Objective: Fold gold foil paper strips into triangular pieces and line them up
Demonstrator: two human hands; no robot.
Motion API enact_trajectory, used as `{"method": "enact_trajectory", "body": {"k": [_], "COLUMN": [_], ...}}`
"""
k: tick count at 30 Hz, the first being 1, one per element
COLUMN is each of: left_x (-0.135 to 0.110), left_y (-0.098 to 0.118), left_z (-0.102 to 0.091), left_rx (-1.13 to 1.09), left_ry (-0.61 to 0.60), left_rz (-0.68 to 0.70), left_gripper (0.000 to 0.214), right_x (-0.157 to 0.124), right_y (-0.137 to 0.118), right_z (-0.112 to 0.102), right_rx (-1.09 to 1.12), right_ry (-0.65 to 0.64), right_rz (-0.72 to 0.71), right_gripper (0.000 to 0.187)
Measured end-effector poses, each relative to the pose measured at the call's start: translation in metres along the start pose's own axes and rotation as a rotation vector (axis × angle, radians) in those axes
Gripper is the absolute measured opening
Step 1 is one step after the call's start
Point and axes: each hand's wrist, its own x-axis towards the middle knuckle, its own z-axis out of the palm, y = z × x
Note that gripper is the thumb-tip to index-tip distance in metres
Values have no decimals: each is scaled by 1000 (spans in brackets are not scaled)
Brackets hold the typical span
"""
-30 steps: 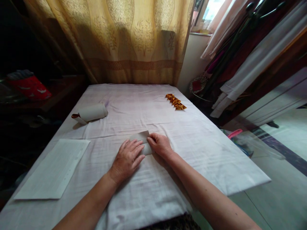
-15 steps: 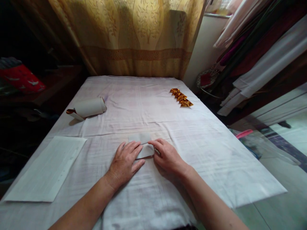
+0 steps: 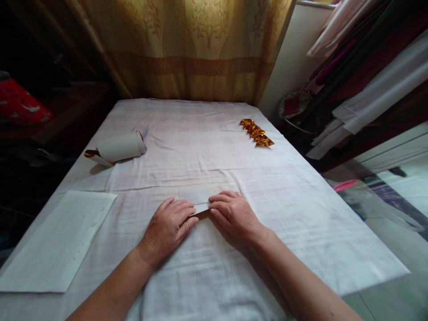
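A small pale sheet of paper (image 3: 194,195) lies on the cloth-covered table in front of me, its near edge folded up into a narrow flap. My left hand (image 3: 171,222) holds the left end of the fold, fingertips on top and thumb along the near side. At the right end, my right hand (image 3: 233,215) grips the same flap between bent fingers and thumb. The fingers partly cover both ends of the paper. Brown shadow or underside shows just below the fold.
A paper roll (image 3: 121,146), white outside and gold inside, lies at the back left. Nearer on the left is a larger white sheet (image 3: 58,240). Several folded shiny gold pieces (image 3: 257,132) stand in a row at the back right. White cloth (image 3: 200,156) covers the table; hanging clothes (image 3: 364,102) are to its right.
The near flap of the paper now looks narrower and lies further from me. My right hand has shifted slightly right, its fingers now along the flap's end. The view has tilted slightly downward.
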Motion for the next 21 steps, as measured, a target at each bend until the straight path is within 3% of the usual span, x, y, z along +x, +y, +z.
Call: {"method": "enact_trajectory", "body": {"k": [5,11,21], "left_x": [7,12,7], "left_y": [-6,-8,0], "left_z": [-4,4,2], "left_rx": [-79,-24,101], "left_ry": [71,181,74], "left_rz": [-57,-188,-91], "left_gripper": [23,21,24], "right_x": [10,17,17], "right_y": [11,8,5], "right_z": [9,18,24], "right_rx": [127,80,40], "right_ry": [50,128,157], "right_rz": [93,179,212], "right_gripper": [12,9,9]}}
